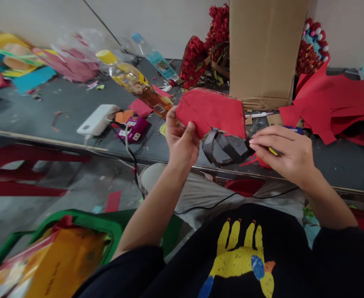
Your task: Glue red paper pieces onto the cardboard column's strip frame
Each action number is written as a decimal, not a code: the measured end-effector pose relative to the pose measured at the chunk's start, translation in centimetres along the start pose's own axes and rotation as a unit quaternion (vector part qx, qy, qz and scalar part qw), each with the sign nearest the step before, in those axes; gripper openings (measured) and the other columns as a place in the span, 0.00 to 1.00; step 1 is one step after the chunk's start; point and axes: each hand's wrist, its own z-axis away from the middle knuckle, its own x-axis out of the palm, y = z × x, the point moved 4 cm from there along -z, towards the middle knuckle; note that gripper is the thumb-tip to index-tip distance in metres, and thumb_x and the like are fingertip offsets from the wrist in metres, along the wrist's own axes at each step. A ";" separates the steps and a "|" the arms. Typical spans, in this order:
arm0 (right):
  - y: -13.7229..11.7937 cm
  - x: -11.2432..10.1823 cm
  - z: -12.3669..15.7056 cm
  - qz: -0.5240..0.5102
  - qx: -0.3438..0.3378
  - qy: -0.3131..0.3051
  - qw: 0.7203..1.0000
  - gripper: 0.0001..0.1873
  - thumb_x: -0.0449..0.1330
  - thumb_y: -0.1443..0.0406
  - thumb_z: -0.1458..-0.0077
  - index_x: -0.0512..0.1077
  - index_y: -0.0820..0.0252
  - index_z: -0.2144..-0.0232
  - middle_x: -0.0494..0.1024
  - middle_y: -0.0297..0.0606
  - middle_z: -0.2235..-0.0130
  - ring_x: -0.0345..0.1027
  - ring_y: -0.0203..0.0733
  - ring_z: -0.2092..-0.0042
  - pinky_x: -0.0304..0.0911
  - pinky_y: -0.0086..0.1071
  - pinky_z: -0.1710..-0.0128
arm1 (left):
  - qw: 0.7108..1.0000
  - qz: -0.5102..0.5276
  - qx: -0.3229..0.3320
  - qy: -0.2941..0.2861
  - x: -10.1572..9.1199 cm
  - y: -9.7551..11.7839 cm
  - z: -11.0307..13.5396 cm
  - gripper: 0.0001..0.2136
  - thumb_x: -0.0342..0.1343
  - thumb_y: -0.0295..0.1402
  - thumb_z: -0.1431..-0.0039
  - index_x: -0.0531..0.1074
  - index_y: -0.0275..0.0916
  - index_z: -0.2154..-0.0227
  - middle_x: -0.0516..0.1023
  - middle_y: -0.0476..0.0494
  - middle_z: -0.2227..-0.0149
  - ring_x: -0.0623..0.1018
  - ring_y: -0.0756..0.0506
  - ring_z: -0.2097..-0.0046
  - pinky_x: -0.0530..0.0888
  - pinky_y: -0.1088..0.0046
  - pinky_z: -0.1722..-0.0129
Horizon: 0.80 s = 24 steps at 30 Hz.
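My left hand [182, 138] is closed round the left edge of a red paper-covered piece [213, 111], thumb on its front, holding it up over the table edge. Black strips [225, 147] hang looped from the piece's lower edge. My right hand [286, 151] pinches the right end of those black strips, fingers pressed together. Something yellow and red shows under the right hand's fingers; I cannot make out what it is.
A dark table [61, 107] carries a bottle of amber liquid [135, 82], a white power bank [98, 119] with cables, a purple item [135, 128], a tall cardboard box [264, 49], red paper sheets [334, 103] and red decorations [211, 41]. A green basket [85, 225] stands at lower left.
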 end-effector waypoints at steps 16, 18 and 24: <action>5.2 9.2 7.6 -0.471 0.418 -0.088 0.772 0.33 0.52 0.35 0.56 0.70 0.57 0.73 0.74 0.37 0.76 0.71 0.40 0.73 0.69 0.33 0.76 | 0.948 -0.217 0.146 -0.185 -4.8 1.5 5.9 0.16 0.63 0.40 0.49 0.60 0.42 0.78 0.83 0.45 0.66 0.80 0.40 0.52 0.75 0.50 0.46; 4.3 9.2 7.4 -0.479 0.421 -0.091 0.765 0.30 0.57 0.37 0.58 0.69 0.58 0.74 0.72 0.34 0.77 0.70 0.38 0.75 0.69 0.32 0.77 | 0.920 -0.288 0.139 -0.226 -5.2 0.8 5.8 0.13 0.61 0.36 0.48 0.62 0.42 0.79 0.83 0.44 0.61 0.78 0.40 0.48 0.71 0.50 0.42; 2.6 9.5 7.5 -0.445 0.426 -0.047 0.787 0.26 0.59 0.41 0.54 0.67 0.59 0.75 0.71 0.32 0.77 0.70 0.36 0.75 0.70 0.30 0.73 | 0.851 -0.468 0.118 -0.208 -4.6 1.0 3.4 0.17 0.49 0.25 0.44 0.71 0.45 0.54 0.71 0.44 0.42 0.65 0.41 0.36 0.61 0.51 0.35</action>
